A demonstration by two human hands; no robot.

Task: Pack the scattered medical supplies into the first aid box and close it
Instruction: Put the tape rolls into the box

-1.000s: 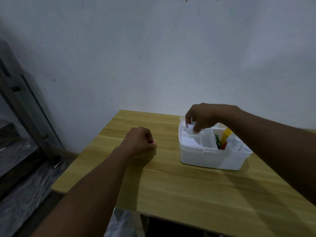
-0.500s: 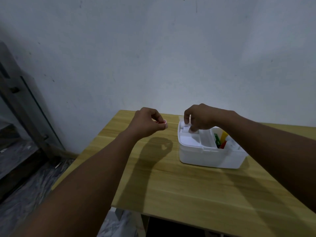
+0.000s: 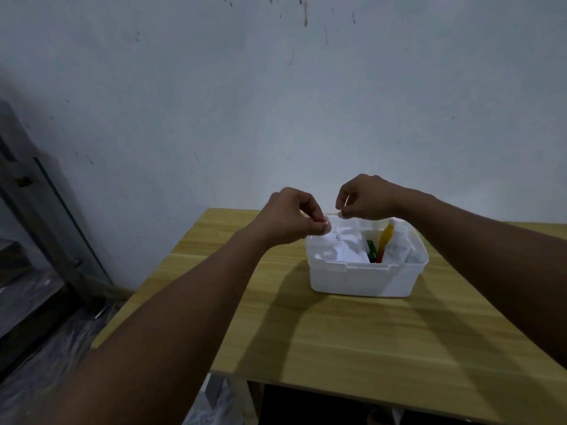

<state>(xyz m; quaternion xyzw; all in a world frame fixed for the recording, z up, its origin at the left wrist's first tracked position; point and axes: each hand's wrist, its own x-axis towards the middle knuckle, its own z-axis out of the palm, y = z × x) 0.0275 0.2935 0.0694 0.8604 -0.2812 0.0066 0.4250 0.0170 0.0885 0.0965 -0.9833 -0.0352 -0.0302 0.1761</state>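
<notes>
White first aid box (image 3: 365, 279) open on table (image 3: 337, 332), left hand (image 3: 290, 217) & right hand (image 3: 366, 197) pinched shut above it — what they hold too small to tell

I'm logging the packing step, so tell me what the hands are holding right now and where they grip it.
The left hand pinches a small white item at its fingertips over the white plastic box. What the right hand pinches cannot be told.

arms: two, bare to past elbow | sleeves: none visible | left hand (image 3: 290, 216) | right hand (image 3: 366, 197)
</notes>
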